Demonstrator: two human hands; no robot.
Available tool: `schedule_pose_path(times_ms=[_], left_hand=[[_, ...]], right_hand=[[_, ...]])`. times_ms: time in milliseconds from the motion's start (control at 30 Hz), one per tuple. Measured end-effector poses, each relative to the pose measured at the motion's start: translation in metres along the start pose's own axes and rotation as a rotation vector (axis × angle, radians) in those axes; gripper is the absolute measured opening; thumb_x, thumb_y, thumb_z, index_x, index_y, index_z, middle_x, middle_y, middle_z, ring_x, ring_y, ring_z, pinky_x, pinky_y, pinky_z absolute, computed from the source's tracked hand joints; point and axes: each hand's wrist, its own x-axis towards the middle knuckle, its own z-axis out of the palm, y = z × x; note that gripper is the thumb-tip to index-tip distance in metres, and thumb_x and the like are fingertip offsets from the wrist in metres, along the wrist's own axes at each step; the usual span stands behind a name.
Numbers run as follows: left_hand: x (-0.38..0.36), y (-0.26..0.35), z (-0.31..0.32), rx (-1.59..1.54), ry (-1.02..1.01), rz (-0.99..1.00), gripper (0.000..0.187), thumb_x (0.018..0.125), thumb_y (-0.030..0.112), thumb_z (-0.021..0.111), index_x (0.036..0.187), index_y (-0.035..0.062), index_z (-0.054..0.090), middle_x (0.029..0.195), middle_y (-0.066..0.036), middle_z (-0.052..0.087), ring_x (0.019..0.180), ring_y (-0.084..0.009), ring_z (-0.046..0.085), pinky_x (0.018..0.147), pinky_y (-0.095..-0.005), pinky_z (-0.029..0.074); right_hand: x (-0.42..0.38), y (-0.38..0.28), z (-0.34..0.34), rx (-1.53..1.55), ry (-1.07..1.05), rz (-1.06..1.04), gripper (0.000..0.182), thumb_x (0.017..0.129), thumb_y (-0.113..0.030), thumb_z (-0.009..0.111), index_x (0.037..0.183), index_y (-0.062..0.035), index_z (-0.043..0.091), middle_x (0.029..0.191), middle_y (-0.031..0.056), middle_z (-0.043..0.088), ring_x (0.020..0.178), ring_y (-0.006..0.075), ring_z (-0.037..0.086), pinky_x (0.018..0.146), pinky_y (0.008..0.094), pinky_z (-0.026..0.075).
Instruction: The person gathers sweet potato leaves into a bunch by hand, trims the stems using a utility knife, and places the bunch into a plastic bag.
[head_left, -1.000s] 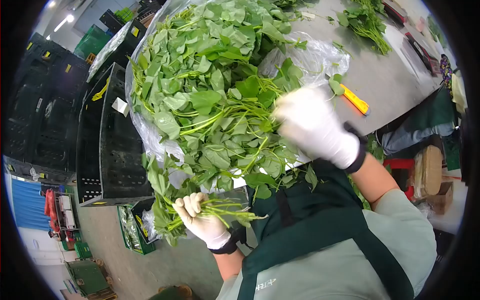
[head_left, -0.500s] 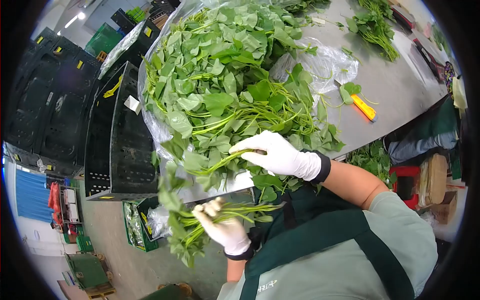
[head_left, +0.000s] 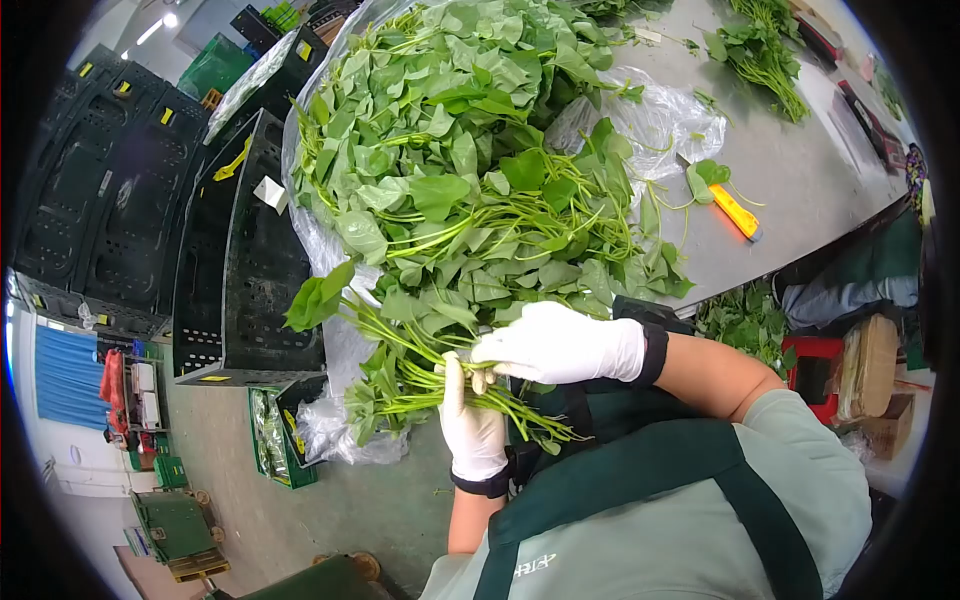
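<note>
Gathering leafy stems, my left grip (head_left: 472,435) is clenched around a small bunch (head_left: 410,402), its cut ends trailing to the right; my right grip (head_left: 560,345) is touching it, fingers pinched on stems beside my left thumb. That handful is gathered but loose, with leaves at uneven heights and no band that I can see; I judge the work to be at an early stage, since the great heap (head_left: 430,190) just beyond both grips lies unsorted and dwarfs what I hold. Well apart, past the heap and to the right, another bunch (head_left: 765,65) lies on the desk (head_left: 790,190); I cannot tell whether it is finished.

Crossed stems at the heap's near edge could snag as I draw more out; a plastic liner (head_left: 340,365) hangs over the desk edge beyond my left grip, and might catch leaves. Crumpled film (head_left: 665,120) sits beyond my right grip, with a yellow cutter (head_left: 735,212) nearer, a stray leaf touching it; a black crate (head_left: 265,310) stands left of my grips, while a red crate (head_left: 815,370) and another person (head_left: 850,300) are off to the right.
</note>
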Motion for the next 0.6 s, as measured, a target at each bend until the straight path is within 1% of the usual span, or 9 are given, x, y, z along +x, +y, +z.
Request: schedule_pose_path(times_ms=[100, 167, 200, 300, 333, 433, 467, 533, 600], left_hand=[[0.0, 0.003, 0.011, 0.049, 0.015, 0.026, 0.014, 0.1, 0.019, 0.05, 0.104, 0.0073, 0.055, 0.089, -0.002, 0.056, 0.069, -0.0094, 0.046, 0.069, -0.0241, 0.041], [0.001, 0.011, 0.021, -0.121, 0.072, -0.021, 0.017, 0.101, 0.022, 0.048, 0.108, 0.0079, 0.053, 0.091, -0.002, 0.054, 0.068, -0.0094, 0.043, 0.068, -0.0241, 0.04], [0.006, 0.016, 0.011, -0.211, -0.137, -0.064, 0.02, 0.102, 0.025, 0.045, 0.111, 0.0083, 0.052, 0.088, -0.002, 0.052, 0.067, -0.0098, 0.04, 0.067, -0.0247, 0.039], [0.004, 0.016, 0.001, -0.192, -0.212, -0.054, 0.021, 0.101, 0.026, 0.047, 0.11, 0.0074, 0.052, 0.085, 0.0, 0.05, 0.066, -0.0104, 0.039, 0.062, -0.025, 0.038], [0.003, 0.015, 0.009, -0.138, -0.192, -0.016, 0.02, 0.101, 0.028, 0.047, 0.101, 0.0086, 0.052, 0.081, -0.001, 0.05, 0.066, -0.0114, 0.039, 0.062, -0.0252, 0.037], [0.007, 0.012, 0.012, 0.013, -0.233, 0.128, 0.023, 0.102, 0.029, 0.045, 0.091, 0.0092, 0.051, 0.076, -0.001, 0.049, 0.066, -0.0121, 0.038, 0.06, -0.0258, 0.036], [0.004, 0.012, 0.016, 0.043, -0.164, 0.15, 0.027, 0.102, 0.03, 0.044, 0.085, 0.0095, 0.048, 0.072, 0.0, 0.046, 0.065, -0.0124, 0.036, 0.059, -0.0262, 0.035], [0.007, 0.02, 0.011, -0.012, -0.176, 0.182, 0.027, 0.102, 0.031, 0.043, 0.085, 0.0096, 0.047, 0.071, 0.0, 0.045, 0.064, -0.0122, 0.035, 0.058, -0.0259, 0.034], [0.011, 0.036, 0.002, -0.052, -0.179, 0.28, 0.026, 0.102, 0.029, 0.043, 0.085, 0.0099, 0.047, 0.07, 0.001, 0.042, 0.063, -0.0121, 0.034, 0.057, -0.0252, 0.033]], right_hand=[[0.001, -0.008, -0.008, -0.049, -0.141, 0.006, 0.022, 0.091, -0.027, 0.054, 0.109, -0.0187, 0.063, 0.074, 0.0034, 0.061, 0.061, 0.025, 0.059, 0.058, 0.038, 0.044], [-0.001, -0.008, -0.009, 0.028, -0.148, 0.005, 0.021, 0.093, -0.031, 0.052, 0.106, -0.0181, 0.063, 0.076, 0.0043, 0.063, 0.058, 0.0275, 0.058, 0.053, 0.0378, 0.044], [-0.002, -0.008, -0.009, 0.034, -0.148, 0.008, 0.021, 0.093, -0.031, 0.053, 0.104, -0.0179, 0.064, 0.077, 0.0049, 0.064, 0.061, 0.028, 0.06, 0.052, 0.0383, 0.044], [-0.003, -0.009, -0.015, 0.15, -0.144, 0.091, 0.018, 0.092, -0.03, 0.054, 0.1, -0.016, 0.063, 0.072, 0.0074, 0.062, 0.059, 0.0287, 0.059, 0.05, 0.0396, 0.044], [-0.004, -0.009, -0.014, 0.151, -0.146, 0.091, 0.018, 0.092, -0.03, 0.054, 0.1, -0.016, 0.063, 0.072, 0.0074, 0.062, 0.059, 0.0287, 0.059, 0.05, 0.0396, 0.044], [-0.011, -0.008, -0.009, 0.202, -0.127, 0.159, 0.015, 0.091, -0.027, 0.055, 0.092, -0.0128, 0.06, 0.064, 0.0103, 0.057, 0.056, 0.0304, 0.058, 0.051, 0.0411, 0.045], [-0.015, -0.009, -0.006, 0.163, -0.078, 0.092, 0.017, 0.092, -0.027, 0.053, 0.09, -0.0106, 0.057, 0.064, 0.0112, 0.056, 0.057, 0.0314, 0.058, 0.05, 0.0407, 0.045], [-0.022, -0.006, -0.015, 0.034, -0.011, -0.024, 0.016, 0.091, -0.022, 0.052, 0.084, -0.008, 0.051, 0.064, 0.0116, 0.054, 0.056, 0.0312, 0.058, 0.049, 0.0401, 0.045], [-0.037, 0.003, -0.045, -0.058, -0.1, 0.017, 0.011, 0.088, -0.017, 0.052, 0.082, -0.0083, 0.05, 0.061, 0.0109, 0.051, 0.054, 0.0312, 0.058, 0.049, 0.0406, 0.047]])
